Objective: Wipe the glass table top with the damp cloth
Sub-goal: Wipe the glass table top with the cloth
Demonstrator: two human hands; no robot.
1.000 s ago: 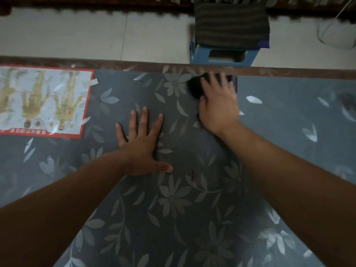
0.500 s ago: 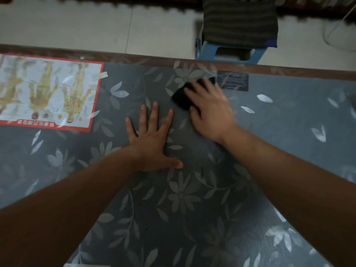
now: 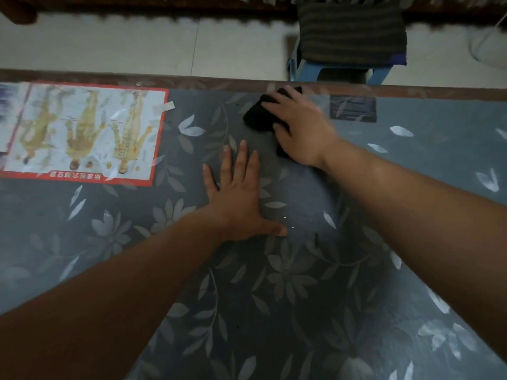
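Note:
The glass table top (image 3: 301,297) covers a grey-blue sheet printed with pale flowers and leaves. A dark cloth (image 3: 259,113) lies near the table's far edge. My right hand (image 3: 300,130) presses flat on it with straight fingers, and most of the cloth is hidden under the palm. My left hand (image 3: 241,196) rests flat on the glass, fingers spread, a little nearer to me and to the left of the cloth.
A red-bordered chart (image 3: 82,133) with yellow figures lies under the glass at the far left. A dark label (image 3: 352,108) sits under the glass right of the cloth. Beyond the far edge stands a blue stool (image 3: 337,69) with a striped cushion on a pale floor.
My right hand slid the cloth from the far edge leftward and nearer, then back toward the far edge. My left hand stayed planted on the glass.

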